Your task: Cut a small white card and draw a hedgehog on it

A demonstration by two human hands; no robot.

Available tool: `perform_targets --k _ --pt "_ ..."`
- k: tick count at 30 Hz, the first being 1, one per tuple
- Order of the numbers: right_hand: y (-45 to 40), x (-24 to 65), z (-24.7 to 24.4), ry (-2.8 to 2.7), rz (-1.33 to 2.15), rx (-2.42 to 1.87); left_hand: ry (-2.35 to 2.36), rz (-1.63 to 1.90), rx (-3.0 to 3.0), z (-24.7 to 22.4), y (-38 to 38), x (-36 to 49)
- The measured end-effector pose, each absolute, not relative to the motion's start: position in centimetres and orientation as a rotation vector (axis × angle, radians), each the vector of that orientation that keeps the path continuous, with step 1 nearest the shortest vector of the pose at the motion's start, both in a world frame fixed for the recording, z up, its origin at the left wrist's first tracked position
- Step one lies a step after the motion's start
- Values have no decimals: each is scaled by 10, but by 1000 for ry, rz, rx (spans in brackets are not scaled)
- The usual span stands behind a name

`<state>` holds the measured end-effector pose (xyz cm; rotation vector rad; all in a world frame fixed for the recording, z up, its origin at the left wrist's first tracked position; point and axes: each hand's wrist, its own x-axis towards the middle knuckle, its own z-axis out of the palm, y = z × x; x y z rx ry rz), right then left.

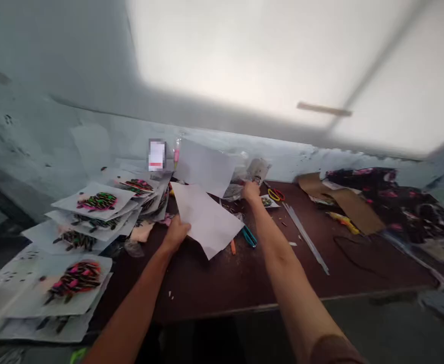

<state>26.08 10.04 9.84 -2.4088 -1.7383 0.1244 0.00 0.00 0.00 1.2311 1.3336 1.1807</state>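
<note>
My left hand (177,231) is closed on the left edge of a white sheet of paper (208,220), which tilts above the dark red table. My right hand (251,192) reaches to the back by the wall, its fingers curled among crumpled clear plastic (234,191) and a greyish printed packet (258,169). What those fingers hold, if anything, is hidden. Behind the held sheet, another large white sheet (205,167) leans upright against the wall. Teal-handled pliers (249,236) and an orange stick-like piece (233,247) lie near the held sheet's right edge.
Stacked white sheets with colourful striped turtle-like shapes (96,201) fill the left side. Yellow-red scissors (276,195), pale strips (307,240), a yellow tool (343,222), brown cardboard (358,210) and dark flowered cloth (414,207) lie right. The table's front edge (267,307) is near me.
</note>
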Motion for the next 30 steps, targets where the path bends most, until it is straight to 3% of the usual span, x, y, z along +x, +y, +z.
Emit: perform_targets --k 7,16,30 --pt "43 257 87 -1797 40 -2306 1362 1596 1576 18 -3 -6" --pt "-48 215 50 -1853 156 -2398 1396 1903 1396 22 -5 -9" --pt "-39 214 48 -1796 -165 -2409 1318 2100 1654 26 -8 -12"
